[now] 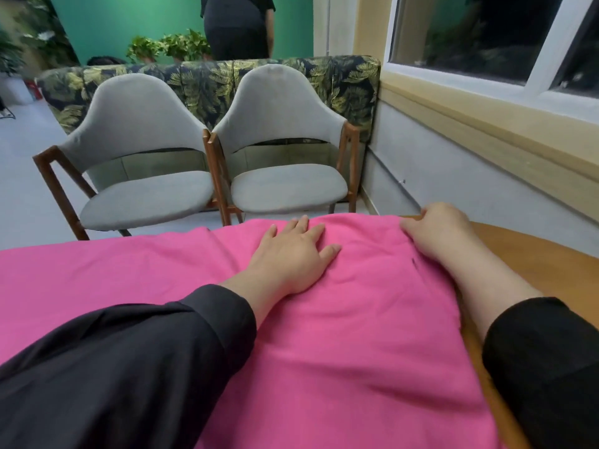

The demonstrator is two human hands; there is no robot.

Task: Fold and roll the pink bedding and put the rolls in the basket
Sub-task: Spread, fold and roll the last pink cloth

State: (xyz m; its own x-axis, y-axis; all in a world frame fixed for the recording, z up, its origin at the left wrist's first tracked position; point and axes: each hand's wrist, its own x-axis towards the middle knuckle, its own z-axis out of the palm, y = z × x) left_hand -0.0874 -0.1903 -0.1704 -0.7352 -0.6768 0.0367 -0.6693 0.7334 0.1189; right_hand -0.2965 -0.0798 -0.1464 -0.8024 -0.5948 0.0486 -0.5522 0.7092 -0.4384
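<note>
Pink bedding point(324, 319) spread over wooden table point(551, 264), lower frame. Left hand point(291, 254) flat, fingers extended, pressing it at centre; right hand point(437, 231) fingers curled, gripping its far-right edge.

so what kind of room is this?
Probably a lounge or café-style seating corner, not a bedroom: two grey chairs against a leaf-print sofa back, potted plants behind, a window, and a wooden table under the pink bedding.
</note>
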